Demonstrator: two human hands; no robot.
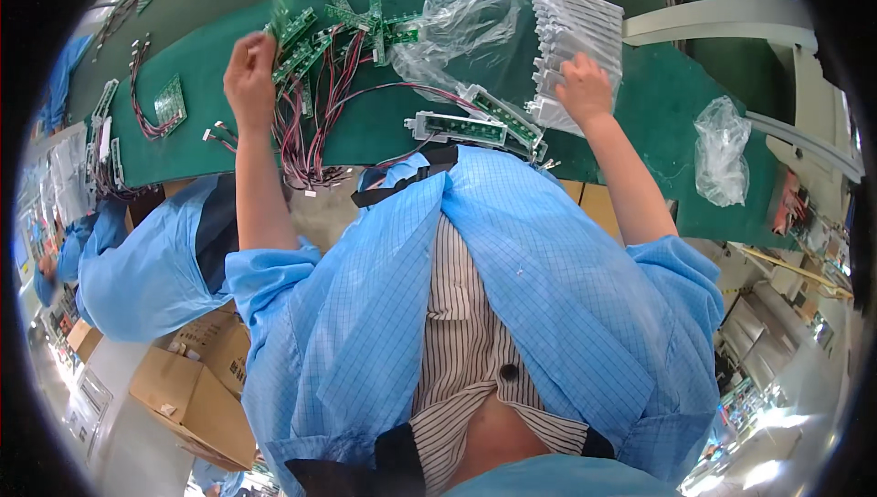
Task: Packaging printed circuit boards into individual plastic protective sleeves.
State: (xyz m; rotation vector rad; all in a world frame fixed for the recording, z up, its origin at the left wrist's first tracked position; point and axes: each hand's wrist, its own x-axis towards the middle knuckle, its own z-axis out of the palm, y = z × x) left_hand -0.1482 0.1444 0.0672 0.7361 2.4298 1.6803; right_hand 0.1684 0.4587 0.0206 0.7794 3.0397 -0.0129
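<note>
My left hand (248,77) is raised over the left part of the bench, fingers pinched on a green circuit board (280,9) that is smeared by motion. Just right of it lies a heap of green circuit boards (301,57) with bundles of red and black wires (315,122) trailing toward me. My right hand (585,88) rests at the right edge of a row of white plastic housings (575,26), its fingers bent around one of them. Nearer my body lie two housings with green boards inside, one nearly level (461,128) and one slanted (504,116).
Clear plastic film (461,31) lies beside the housing row, and a crumpled clear bag (722,150) is at the right of the green bench (653,168). Another wired board (170,104) lies left. A blue-sleeved person (155,259) and an opened cardboard box (196,396) are at my left.
</note>
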